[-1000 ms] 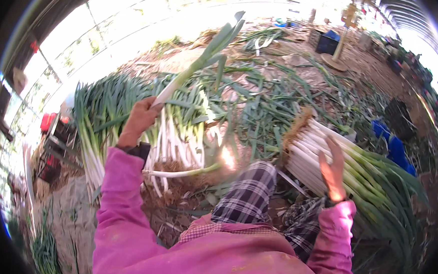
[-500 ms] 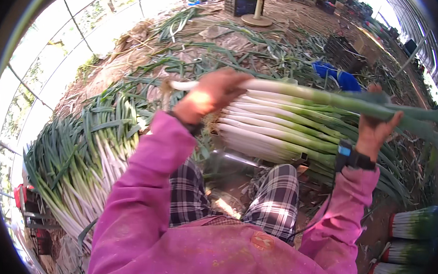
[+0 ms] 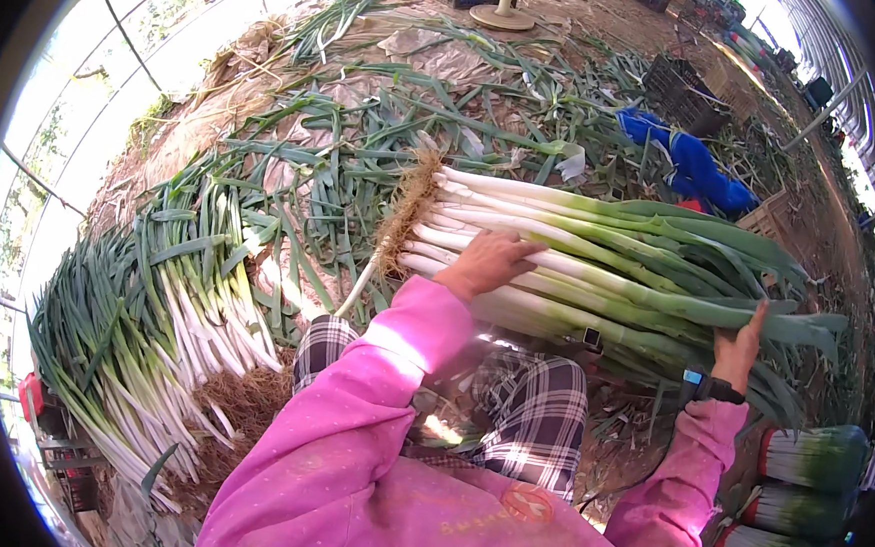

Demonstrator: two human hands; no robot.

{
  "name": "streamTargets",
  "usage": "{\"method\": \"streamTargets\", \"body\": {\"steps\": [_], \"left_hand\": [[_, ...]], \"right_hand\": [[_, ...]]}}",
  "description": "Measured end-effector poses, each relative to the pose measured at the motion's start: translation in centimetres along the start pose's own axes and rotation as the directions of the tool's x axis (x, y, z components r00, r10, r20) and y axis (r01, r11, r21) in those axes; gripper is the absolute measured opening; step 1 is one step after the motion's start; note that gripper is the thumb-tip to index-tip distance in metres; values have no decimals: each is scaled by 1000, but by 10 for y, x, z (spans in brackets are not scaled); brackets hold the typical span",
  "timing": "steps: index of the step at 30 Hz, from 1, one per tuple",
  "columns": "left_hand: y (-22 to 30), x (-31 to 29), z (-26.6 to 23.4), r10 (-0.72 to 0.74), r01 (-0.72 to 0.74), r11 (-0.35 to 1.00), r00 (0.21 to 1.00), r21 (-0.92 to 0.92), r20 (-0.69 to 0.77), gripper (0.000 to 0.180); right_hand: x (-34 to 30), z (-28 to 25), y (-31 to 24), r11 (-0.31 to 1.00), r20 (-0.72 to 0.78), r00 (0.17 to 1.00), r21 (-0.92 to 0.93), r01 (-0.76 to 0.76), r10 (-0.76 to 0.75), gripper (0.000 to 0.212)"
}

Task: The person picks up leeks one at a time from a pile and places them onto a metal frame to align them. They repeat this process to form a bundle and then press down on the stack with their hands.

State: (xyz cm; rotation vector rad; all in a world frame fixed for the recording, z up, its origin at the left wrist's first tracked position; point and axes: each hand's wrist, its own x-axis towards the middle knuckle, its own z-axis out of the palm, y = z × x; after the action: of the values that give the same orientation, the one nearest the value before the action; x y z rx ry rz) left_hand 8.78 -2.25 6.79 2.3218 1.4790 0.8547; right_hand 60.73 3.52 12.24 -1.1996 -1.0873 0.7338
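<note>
A broad pile of long green onions lies crosswise in front of me, white stems and roots at the left, green leaves at the right. My left hand is closed over the white part of one green onion on top of the pile. My right hand holds the leaf end of that same onion, its fingers partly hidden by leaves. The onion's stem rests along the others. A black band with a small blue-lit device circles my right wrist.
Another heap of rooted green onions lies at the left. Bundled green onions with red bands are stacked at the lower right. Beyond the pile are loose leaves, a blue cloth-like bundle, a dark crate and a post on a round base.
Both hands have come down toward me with the raised green onion, which now rests on the pile. My left hand has slid right along its stem, away from the root end.
</note>
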Motion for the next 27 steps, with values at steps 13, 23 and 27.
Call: {"method": "streamTargets", "body": {"steps": [13, 23, 27], "left_hand": [[-39, -35, -4, -63, 73, 978, 996, 197, -57, 41], [-76, -104, -21, -353, 497, 856, 356, -144, -865, 16], [-229, -239, 47, -935, 983, 161, 124, -87, -332, 22]], "right_hand": [[-127, 180, -78, 207, 531, 682, -692, 691, -502, 49], [-159, 196, -11, 155, 691, 649, -638, 755, -317, 28], [-159, 213, -14, 148, 690, 644, -636, 758, -332, 26]]}}
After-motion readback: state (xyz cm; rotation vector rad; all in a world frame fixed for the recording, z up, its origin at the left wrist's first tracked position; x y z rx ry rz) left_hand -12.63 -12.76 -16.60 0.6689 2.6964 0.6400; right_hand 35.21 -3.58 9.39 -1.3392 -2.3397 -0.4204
